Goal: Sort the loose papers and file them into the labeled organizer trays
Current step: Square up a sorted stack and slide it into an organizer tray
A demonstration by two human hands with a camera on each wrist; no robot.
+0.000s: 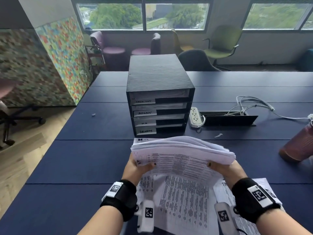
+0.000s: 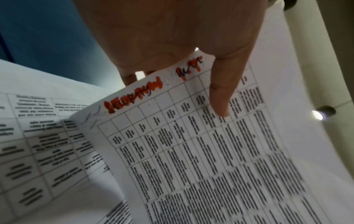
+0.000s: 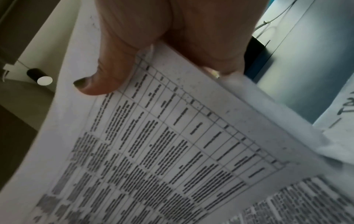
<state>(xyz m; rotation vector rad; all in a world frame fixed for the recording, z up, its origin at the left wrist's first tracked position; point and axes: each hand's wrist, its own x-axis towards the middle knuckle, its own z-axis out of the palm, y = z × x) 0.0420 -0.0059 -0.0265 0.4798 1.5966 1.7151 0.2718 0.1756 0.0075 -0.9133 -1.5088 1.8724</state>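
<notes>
Both of your hands clamp the paper stack (image 1: 183, 150) above the dark table (image 1: 84, 158); your left hand (image 1: 135, 167) pinches one side, your right hand (image 1: 228, 168) the other, thumbs on top; the labeled organizer (image 1: 159, 92) stands just beyond.

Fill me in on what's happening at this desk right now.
A person holds a thick stack of papers up off the dark blue table with both hands: the left hand grips its left edge and the right hand its right edge, thumbs on top. More printed sheets lie on the table beneath. Just behind stands the black organizer, its trays labelled by hand, each already holding paper. The held stack hasn't gone into a tray.
</notes>
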